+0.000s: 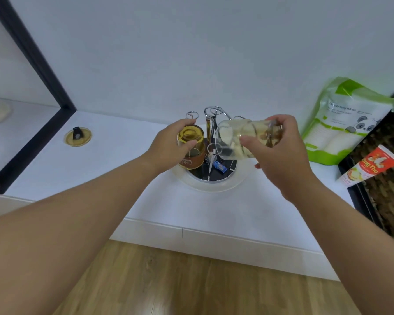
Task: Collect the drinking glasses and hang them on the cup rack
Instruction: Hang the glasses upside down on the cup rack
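Head cam: left hand (168, 144) grips amber glass (190, 144) upside down on cup rack (210, 142) peg w/ rim low, right hand (280, 151) pinches clear glass (239, 139) tilted sideways beside rack, prob. lining up mouth for peg.

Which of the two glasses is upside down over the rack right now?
The amber-bottomed glass in the left hand: its base faces up, mouth down over the cup rack. The clear glass in the right hand is tipped sideways.
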Available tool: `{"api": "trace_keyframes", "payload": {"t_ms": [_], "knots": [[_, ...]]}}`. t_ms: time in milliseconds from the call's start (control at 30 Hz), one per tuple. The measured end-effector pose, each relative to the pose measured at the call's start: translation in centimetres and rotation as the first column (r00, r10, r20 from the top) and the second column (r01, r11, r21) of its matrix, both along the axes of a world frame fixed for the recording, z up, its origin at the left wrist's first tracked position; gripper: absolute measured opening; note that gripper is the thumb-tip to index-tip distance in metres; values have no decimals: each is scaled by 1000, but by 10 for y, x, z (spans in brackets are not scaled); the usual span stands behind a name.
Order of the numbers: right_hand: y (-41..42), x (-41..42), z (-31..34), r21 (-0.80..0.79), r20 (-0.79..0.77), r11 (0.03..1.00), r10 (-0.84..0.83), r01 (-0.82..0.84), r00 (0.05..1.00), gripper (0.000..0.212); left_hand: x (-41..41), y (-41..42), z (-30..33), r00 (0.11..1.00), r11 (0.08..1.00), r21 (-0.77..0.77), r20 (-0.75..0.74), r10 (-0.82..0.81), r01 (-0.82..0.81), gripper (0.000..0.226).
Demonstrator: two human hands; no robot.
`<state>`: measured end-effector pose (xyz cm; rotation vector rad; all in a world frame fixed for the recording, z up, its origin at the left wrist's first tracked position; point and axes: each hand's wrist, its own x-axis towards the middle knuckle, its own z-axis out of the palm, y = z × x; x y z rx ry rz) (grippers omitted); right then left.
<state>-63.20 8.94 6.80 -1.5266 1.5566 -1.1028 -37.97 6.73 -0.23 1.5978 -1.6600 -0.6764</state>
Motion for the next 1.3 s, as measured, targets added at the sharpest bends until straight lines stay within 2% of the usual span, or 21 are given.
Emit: {"api": "trace_keyframes", "payload": {"t_ms": [100, 200, 333, 533, 867, 1300], "knots": [[-9, 13, 7, -49, -271, 991, 103, -121, 957, 54, 0, 1, -2, 999, 1000, 2, -35, 15, -15, 52], [-20, 28, 11, -19, -491, 974, 186, -224, 851, 73, -1, 1, -2, 999, 1000, -2, -38, 21, -21, 53], [-33, 41, 1, 36, -608, 960, 243, -279, 756, 86, -2, 1, -1, 998, 999, 4, -60, 38, -38, 54], [-35, 54, -17, 61, -741, 942, 264, -329, 617, 87, -2, 0, -2, 999, 999, -14, -29, 36, -37, 53], [-32, 58, -22, 27, -795, 937, 231, -348, 560, 88, 1, -2, -4, 999, 999, -41, 41, 33, -31, 52], [-34, 62, -51, 104, -830, 944, 256, -313, 496, 91, -2, 3, -3, 998, 997, -61, 46, 38, -36, 50]]}}
